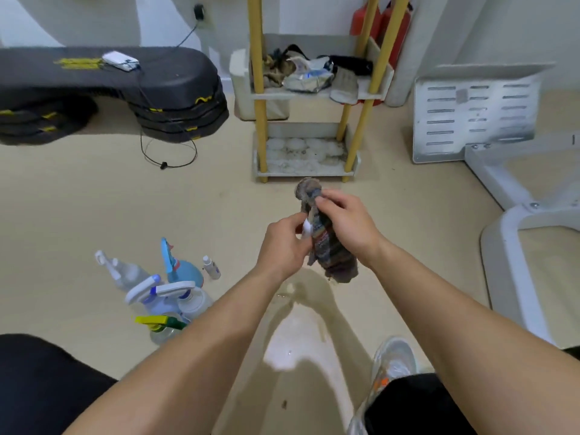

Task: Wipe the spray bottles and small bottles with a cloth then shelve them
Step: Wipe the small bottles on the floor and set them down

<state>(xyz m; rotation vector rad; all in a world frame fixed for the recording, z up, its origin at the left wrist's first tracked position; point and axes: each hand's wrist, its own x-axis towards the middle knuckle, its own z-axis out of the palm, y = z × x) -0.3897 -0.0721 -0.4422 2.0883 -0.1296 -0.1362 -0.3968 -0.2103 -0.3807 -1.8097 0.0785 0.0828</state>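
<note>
Left grip (282,243) pinching small white bottle (307,228) (mostly hidden), right grip (348,227) clutching striped cloth (332,255) against it.

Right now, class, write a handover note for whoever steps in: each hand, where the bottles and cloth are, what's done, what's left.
Left hand pinches a small white item at the cloth's edge.
Right hand grips the cloth.
Spray bottles and a small bottle stand on the floor, to the left.
Bottom shelf ahead holds no bottles.
Done: nothing shelved. Left: wipe each, then shelve.
</note>
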